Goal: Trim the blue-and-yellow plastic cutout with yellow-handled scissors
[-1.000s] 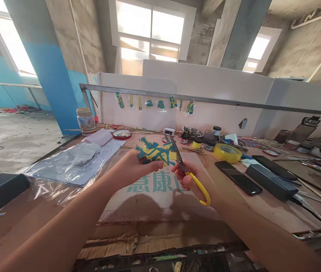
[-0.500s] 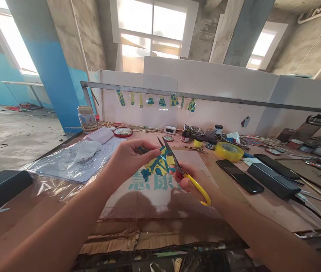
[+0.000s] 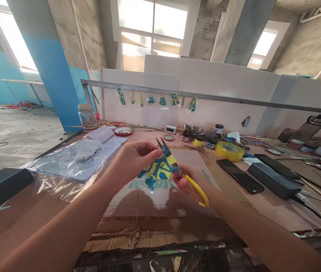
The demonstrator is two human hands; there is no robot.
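My left hand (image 3: 137,156) pinches the upper edge of a blue-and-yellow painted cutout (image 3: 156,170), a thin glossy piece with clear film at its edges. Yellow-handled scissors (image 3: 195,187) are gripped in my right hand (image 3: 187,177), their dark blades pointing up and away, slightly apart, with the cutout's right edge at them. Whether the blades touch the film exactly there I cannot tell. Below both hands lies a pale board (image 3: 160,206) with teal printed characters, partly hidden by the cutout and the hands.
Similar painted pieces (image 3: 163,100) hang from a metal bar (image 3: 146,87). Paint jars (image 3: 198,141) and a roll of yellow tape (image 3: 229,151) stand behind my right hand. A phone (image 3: 239,175) and a black power brick (image 3: 273,181) lie right; drawings under plastic (image 3: 75,170) lie left.
The cutout has turned a little, its lower end now hanging further down and to the right. Both hands have stayed nearly in place, the scissors still at its right edge.
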